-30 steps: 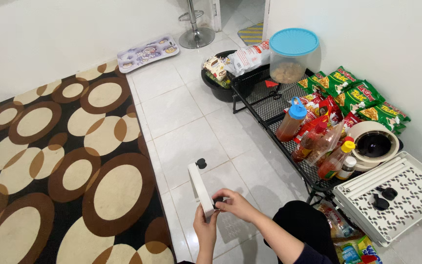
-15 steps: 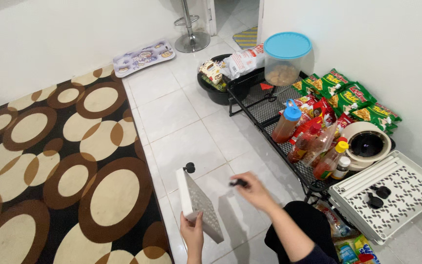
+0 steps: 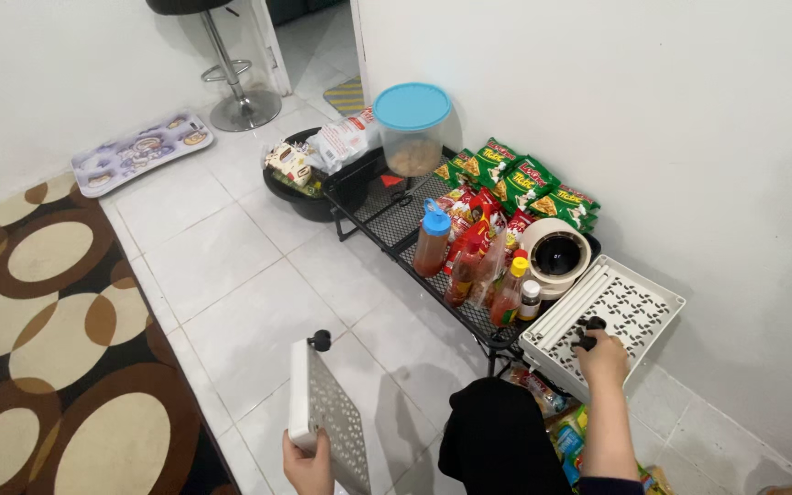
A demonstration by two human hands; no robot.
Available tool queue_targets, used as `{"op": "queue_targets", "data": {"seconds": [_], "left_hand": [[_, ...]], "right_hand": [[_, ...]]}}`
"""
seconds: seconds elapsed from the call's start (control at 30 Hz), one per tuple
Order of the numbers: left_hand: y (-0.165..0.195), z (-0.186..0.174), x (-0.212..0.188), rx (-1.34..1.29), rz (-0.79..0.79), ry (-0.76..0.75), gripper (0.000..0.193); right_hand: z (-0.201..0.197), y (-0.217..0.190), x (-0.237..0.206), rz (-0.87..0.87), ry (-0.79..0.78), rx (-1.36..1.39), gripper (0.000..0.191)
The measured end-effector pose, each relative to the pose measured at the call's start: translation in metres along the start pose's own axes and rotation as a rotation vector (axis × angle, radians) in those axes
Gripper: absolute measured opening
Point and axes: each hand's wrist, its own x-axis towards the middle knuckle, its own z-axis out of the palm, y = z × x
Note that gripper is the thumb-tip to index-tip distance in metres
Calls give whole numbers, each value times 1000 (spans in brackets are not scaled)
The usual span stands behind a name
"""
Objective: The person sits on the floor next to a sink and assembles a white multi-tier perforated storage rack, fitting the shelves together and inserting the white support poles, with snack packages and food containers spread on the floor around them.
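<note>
My left hand (image 3: 308,463) grips the lower edge of a white perforated plastic shelf panel (image 3: 323,412), held tilted above the tiled floor. A small black caster wheel (image 3: 321,340) sits at the panel's top corner. My right hand (image 3: 602,356) reaches out to the right and rests on a second white perforated tray (image 3: 634,307) leaning by the wall. Its fingers touch small black caster wheels (image 3: 588,332) lying in that tray. Several white rods (image 3: 568,310) lie along the tray's left side.
A low black wire rack (image 3: 387,215) holds sauce bottles (image 3: 433,240), green snack packets (image 3: 524,183), a blue-lidded jar (image 3: 412,128) and a white round pot (image 3: 556,252). A brown circle-patterned rug (image 3: 48,312) covers the left. A stool base (image 3: 245,110) and a patterned tray (image 3: 139,151) lie beyond.
My right hand left the panel and reached right to the black casters in the white tray. My view swung right. The left hand still holds the panel.
</note>
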Motion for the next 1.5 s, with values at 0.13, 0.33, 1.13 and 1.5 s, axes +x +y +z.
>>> {"op": "queue_targets", "data": {"seconds": [0.13,0.33,1.13,1.5], "left_hand": [[6,12,-6,-136,107,-21,41],[11,7,-13,-46,109,-81,27],[8,-10,-9,103,128,-325,48],[3,-10,-7,158,96,-253,50]], "right_hand": [[2,-12,-6,-168,149,-4,40],[26,-152,-59,-698,-288,537,30],[76,-309,-189,-1116,-451,898,13],[131,-302,-177,-386,-1101,1123,52]]}}
